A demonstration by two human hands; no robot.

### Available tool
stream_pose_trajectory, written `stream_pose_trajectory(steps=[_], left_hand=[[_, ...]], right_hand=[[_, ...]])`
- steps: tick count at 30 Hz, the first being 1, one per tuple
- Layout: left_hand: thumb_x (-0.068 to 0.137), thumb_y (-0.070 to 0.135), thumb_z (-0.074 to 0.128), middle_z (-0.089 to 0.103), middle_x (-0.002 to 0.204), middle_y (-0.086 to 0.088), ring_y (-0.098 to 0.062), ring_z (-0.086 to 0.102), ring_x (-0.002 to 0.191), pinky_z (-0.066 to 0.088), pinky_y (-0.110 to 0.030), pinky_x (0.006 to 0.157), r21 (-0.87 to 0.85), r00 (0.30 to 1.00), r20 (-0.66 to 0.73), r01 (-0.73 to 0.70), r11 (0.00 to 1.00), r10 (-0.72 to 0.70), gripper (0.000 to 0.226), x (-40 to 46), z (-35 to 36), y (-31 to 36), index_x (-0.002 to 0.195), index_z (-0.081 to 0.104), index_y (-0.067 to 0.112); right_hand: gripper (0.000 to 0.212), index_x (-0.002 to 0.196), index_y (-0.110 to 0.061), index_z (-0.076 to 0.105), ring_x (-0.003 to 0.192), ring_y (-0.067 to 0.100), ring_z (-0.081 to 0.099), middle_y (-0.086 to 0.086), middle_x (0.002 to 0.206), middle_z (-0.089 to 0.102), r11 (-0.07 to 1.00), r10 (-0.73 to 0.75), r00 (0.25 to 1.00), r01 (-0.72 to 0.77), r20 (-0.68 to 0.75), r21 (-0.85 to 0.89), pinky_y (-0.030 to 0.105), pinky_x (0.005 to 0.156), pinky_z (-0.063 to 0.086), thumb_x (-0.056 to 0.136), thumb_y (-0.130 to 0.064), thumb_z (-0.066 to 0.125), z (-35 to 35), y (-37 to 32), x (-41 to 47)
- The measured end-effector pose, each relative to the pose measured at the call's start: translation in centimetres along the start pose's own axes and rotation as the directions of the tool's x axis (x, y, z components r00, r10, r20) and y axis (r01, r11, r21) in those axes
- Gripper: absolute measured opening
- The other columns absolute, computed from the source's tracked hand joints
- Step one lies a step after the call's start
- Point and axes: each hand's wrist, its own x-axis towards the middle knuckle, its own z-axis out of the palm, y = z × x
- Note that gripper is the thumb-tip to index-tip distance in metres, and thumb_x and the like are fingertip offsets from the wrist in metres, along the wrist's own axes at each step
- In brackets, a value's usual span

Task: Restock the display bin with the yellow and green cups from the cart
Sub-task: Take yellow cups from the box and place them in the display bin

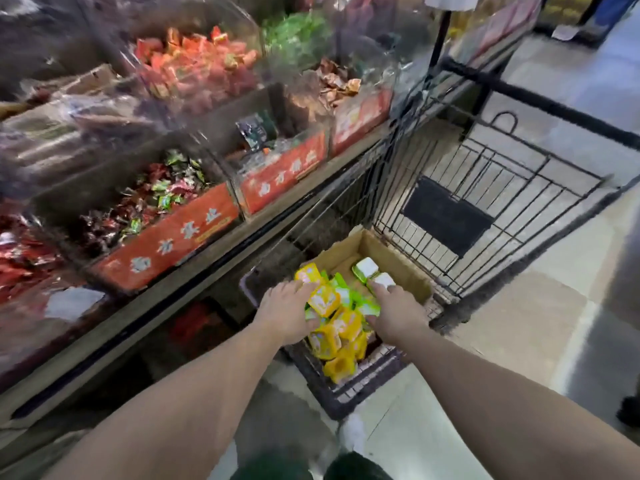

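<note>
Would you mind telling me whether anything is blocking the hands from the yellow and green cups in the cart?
Nothing visible does. The left hand and right hand already rest on the pile of cups, which lies uncovered in the open cardboard box inside the cart.

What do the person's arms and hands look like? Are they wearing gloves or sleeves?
Both arms are bare all the way up as far as the picture shows: no sleeves in view. The left hand and the right hand wear no gloves. I can see no watch, ring or bracelet on them.
</note>
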Motion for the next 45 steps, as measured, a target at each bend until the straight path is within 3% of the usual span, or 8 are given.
stream_pose_trajectory(steps=[8,15,19,27,38,41,43,45], left_hand=[[0.075,0.055,0.068,0.038,0.149,-0.004,-0.021,0.034,0.138,0.026,-0.032,0.113,-0.079,0.959,0.282,-0.019,0.997,0.041,0.086,6.4,5.5,-2.0,0.146,0.032,0.023],[0.070,0.044,0.075,0.046,0.137,-0.007,-0.029,0.042,0.129,0.041,-0.040,0.103,-0.119,0.828,0.544,-0.084,0.989,0.136,0.079,10.8,10.8,-2.9,0.138,0.039,0.026],[0.071,0.042,0.074,0.050,0.133,-0.004,-0.027,0.049,0.122,0.046,-0.039,0.095,-0.158,0.770,0.615,-0.093,0.983,0.172,0.072,11.7,12.8,-2.9,0.135,0.043,0.029],[0.071,0.034,0.071,0.056,0.123,0.000,-0.024,0.055,0.112,0.049,-0.037,0.086,-0.178,0.750,0.626,-0.130,0.975,0.214,0.061,12.9,14.1,-3.9,0.127,0.049,0.038],[0.068,0.044,0.080,0.068,0.104,-0.005,-0.024,0.063,0.096,0.050,-0.038,0.084,-0.354,0.670,0.729,0.194,0.915,0.140,0.048,14.0,10.9,-5.4,0.103,0.066,0.014],[0.059,0.058,0.076,0.068,0.108,-0.014,-0.024,0.066,0.095,0.053,-0.045,0.089,-0.401,0.672,0.734,0.306,0.864,0.103,0.064,13.9,9.3,-6.2,0.102,0.068,0.011],[0.066,0.060,0.072,0.064,0.117,-0.012,-0.022,0.062,0.106,0.051,-0.040,0.093,-0.410,0.668,0.737,0.319,0.855,0.104,0.070,13.6,7.7,-6.7,0.115,0.065,0.010],[0.076,0.055,0.069,0.069,0.105,-0.003,-0.019,0.064,0.096,0.050,-0.030,0.078,-0.434,0.685,0.721,0.336,0.836,0.099,0.055,12.9,6.0,-7.3,0.110,0.068,0.012]], right_hand=[[0.080,0.147,-0.035,0.023,0.129,0.033,0.041,0.010,0.146,0.035,0.998,0.029,0.974,-0.041,0.223,0.051,0.045,0.099,0.043,0.081,-0.048,0.066,5.2,1.2,6.4],[0.095,0.150,-0.030,0.014,0.127,0.030,0.046,0.008,0.144,0.036,0.958,0.100,0.923,-0.190,0.373,0.214,0.045,0.095,0.047,0.077,-0.044,0.073,10.7,1.7,9.2],[0.097,0.150,-0.026,0.012,0.126,0.032,0.047,0.011,0.142,0.036,0.937,0.106,0.907,-0.229,0.408,0.264,0.046,0.095,0.046,0.076,-0.042,0.073,13.0,1.2,9.5],[0.094,0.146,-0.029,0.022,0.118,0.031,0.053,0.007,0.133,0.042,0.935,0.188,0.911,-0.281,0.367,0.218,0.042,0.089,0.047,0.071,-0.048,0.075,14.2,0.6,10.5],[0.089,0.144,-0.031,0.029,0.115,0.029,0.056,0.005,0.128,0.052,0.900,0.217,0.929,-0.309,0.298,0.307,0.038,0.091,0.047,0.069,-0.045,0.076,11.9,0.3,9.4],[0.089,0.141,-0.032,0.031,0.114,0.029,0.057,0.005,0.128,0.051,0.852,0.189,0.947,-0.290,0.261,0.435,0.040,0.089,0.050,0.067,-0.044,0.080,10.5,0.0,8.5],[0.092,0.142,-0.031,0.031,0.114,0.026,0.057,0.005,0.129,0.050,0.833,0.177,0.957,-0.269,0.228,0.483,0.038,0.087,0.050,0.066,-0.039,0.082,9.3,-0.3,7.9],[0.092,0.143,-0.030,0.032,0.113,0.024,0.057,0.005,0.129,0.050,0.834,0.166,0.969,-0.237,0.184,0.498,0.034,0.086,0.049,0.066,-0.034,0.082,8.0,-0.5,7.1]])
